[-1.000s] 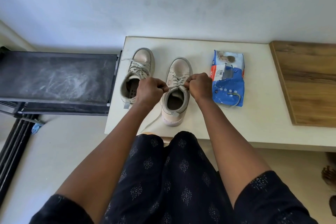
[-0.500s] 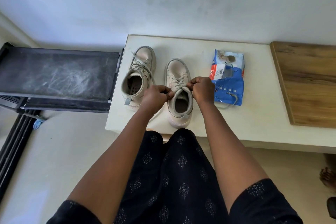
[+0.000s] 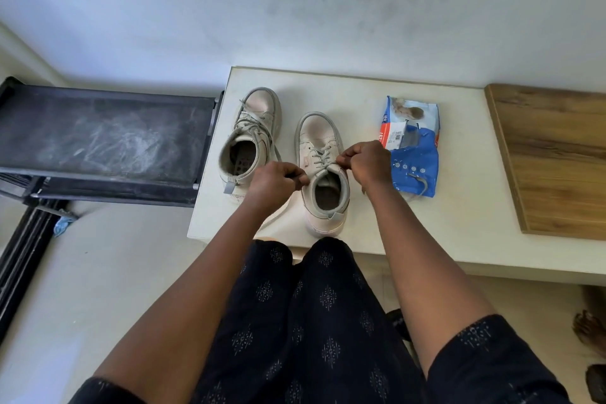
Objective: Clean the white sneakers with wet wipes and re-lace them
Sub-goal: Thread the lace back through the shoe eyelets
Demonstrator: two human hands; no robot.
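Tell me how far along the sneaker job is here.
Done: the nearer sneaker and far sneaker are both threaded. In hand: left hand and right hand each pinch the nearer one's lace. Left: tying it; the far sneaker's laces hang untied. The wipes pack lies alongside; cleaning can't be judged.

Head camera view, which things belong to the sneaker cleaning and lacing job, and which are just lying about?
In the job: sneaker being laced, laces pinched by left hand and right hand, other sneaker, wet wipes pack.
Lying about: wooden board, black rack, blue scrap on floor.
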